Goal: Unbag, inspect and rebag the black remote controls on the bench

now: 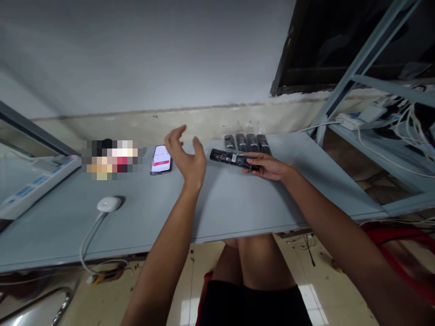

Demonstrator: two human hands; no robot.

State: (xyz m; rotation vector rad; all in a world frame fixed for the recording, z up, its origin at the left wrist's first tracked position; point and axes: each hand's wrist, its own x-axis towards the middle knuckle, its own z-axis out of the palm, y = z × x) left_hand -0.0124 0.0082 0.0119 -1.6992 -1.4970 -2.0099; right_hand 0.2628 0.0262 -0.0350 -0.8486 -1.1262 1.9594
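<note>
My right hand [267, 166] is closed around one end of a black remote control [226, 156] wrapped in clear plastic, with a small white barcode label on it. The remote control is held above the table, its far end pointing left. My left hand [186, 156] is raised to the left of it, empty, thumb and fingers spread apart. Behind my right hand, several similar plastic-wrapped black remote controls [241, 142] lie side by side near the wall. Just left of my left hand, a phone [162, 159] with a lit screen lies on the table.
A white earbud case [108, 204] with a cable sits on the grey table [142, 217]. A white power strip [37, 185] lies at the left, beside a pixelated patch. Metal frame posts stand at both sides; cables and another power strip [350, 121] are on the right.
</note>
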